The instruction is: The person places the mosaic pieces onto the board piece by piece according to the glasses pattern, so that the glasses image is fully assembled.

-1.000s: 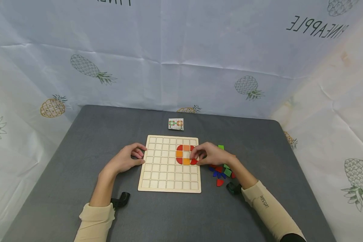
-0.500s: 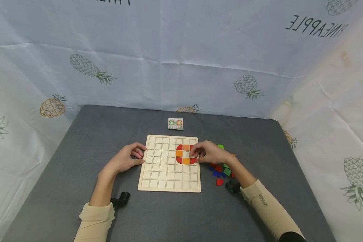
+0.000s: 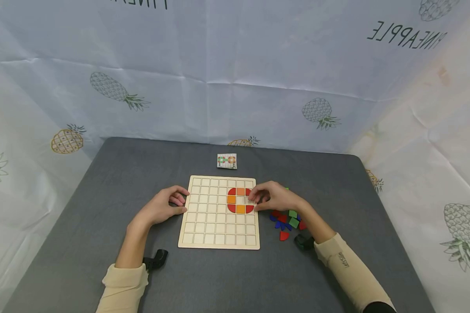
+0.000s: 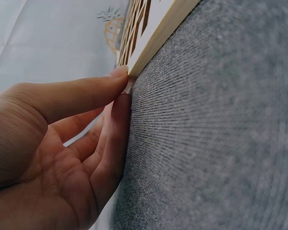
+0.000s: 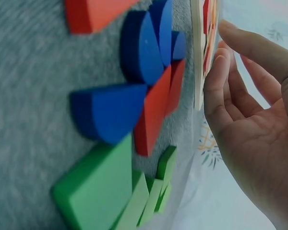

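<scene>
One board (image 3: 210, 217) shows four red pieces (image 3: 231, 208), three orange squares (image 3: 231, 199).

Left grip (image 3: 162, 204): fingers bent | right grip (image 3: 275, 198): loosely curved (thumb apart)

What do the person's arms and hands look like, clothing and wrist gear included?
Left hand and right hand: bare, no gloves. Left sleeve and right sleeve: beige, ending on the forearm. Small dark lettering on the right one, too small to read surely. Dark wrist devices on both arms. Black patch further up the right sleeve.
</scene>
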The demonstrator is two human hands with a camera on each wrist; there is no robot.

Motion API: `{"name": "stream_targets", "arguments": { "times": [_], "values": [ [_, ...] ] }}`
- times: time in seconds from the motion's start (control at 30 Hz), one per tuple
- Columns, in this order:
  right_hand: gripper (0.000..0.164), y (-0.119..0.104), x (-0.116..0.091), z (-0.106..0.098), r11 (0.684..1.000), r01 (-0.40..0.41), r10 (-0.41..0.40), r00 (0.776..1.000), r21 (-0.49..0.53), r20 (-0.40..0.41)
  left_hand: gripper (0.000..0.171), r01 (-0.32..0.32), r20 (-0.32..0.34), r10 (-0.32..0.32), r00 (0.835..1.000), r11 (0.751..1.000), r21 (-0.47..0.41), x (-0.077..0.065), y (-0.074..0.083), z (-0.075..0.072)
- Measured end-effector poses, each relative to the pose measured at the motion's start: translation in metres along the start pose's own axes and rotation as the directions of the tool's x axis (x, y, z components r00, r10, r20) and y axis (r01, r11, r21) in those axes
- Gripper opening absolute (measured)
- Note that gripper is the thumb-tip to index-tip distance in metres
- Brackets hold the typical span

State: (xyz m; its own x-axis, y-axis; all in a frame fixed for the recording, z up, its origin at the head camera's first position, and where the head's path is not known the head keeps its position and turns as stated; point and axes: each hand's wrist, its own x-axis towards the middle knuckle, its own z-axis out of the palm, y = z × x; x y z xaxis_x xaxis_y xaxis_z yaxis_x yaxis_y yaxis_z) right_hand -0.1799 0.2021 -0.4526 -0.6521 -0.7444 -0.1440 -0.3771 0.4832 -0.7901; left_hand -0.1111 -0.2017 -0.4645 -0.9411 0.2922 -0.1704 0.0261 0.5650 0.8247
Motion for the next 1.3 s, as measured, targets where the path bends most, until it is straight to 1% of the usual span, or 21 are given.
{"name": "stream_targets", "arguments": {
  "times": [0.2, 0.3, 0.6, 0.83, 1.0, 1.1, 1.3],
  "values": [
    [0.031, 0.0, -0.011, -0.007, 0.999, -0.05, 0.05, 0.999, 0.005, -0.022, 0.041, 0.003, 0.001, -0.003, 1.0, 1.0, -0.002, 0.0, 0.0, 0.0],
    [0.031, 0.001, -0.018, -0.011, 0.998, -0.058, 0.058, 0.998, 0.0, -0.034, 0.041, 0.002, 0.001, -0.002, 1.0, 1.0, -0.002, 0.0, 0.0, 0.0],
    [0.032, 0.006, -0.051, -0.023, 0.997, -0.077, 0.077, 0.996, 0.002, -0.052, 0.041, 0.003, -0.003, -0.003, 1.0, 1.0, 0.002, 0.001, 0.0, 0.001],
    [0.033, 0.019, -0.081, -0.032, 0.995, -0.1, 0.101, 0.989, 0.016, -0.107, 0.041, 0.004, 0.001, -0.004, 1.0, 1.0, 0.002, 0.001, -0.001, 0.001],
    [0.033, 0.028, -0.1, -0.038, 0.995, -0.093, 0.096, 0.982, 0.024, -0.164, 0.04, 0.005, 0.001, -0.005, 1.0, 1.0, 0.001, 0.001, 0.0, 0.0],
    [0.034, 0.033, -0.108, -0.042, 0.995, -0.098, 0.103, 0.976, 0.033, -0.19, 0.04, 0.005, 0.001, -0.005, 1.0, 1.0, 0.002, 0.001, 0.0, 0.0],
    [0.033, 0.05, -0.118, -0.048, 0.989, -0.143, 0.147, 0.964, 0.032, -0.223, 0.04, 0.001, 0.001, -0.001, 1.0, 1.0, 0.003, 0.001, 0.0, 0.0]
  ]
}}
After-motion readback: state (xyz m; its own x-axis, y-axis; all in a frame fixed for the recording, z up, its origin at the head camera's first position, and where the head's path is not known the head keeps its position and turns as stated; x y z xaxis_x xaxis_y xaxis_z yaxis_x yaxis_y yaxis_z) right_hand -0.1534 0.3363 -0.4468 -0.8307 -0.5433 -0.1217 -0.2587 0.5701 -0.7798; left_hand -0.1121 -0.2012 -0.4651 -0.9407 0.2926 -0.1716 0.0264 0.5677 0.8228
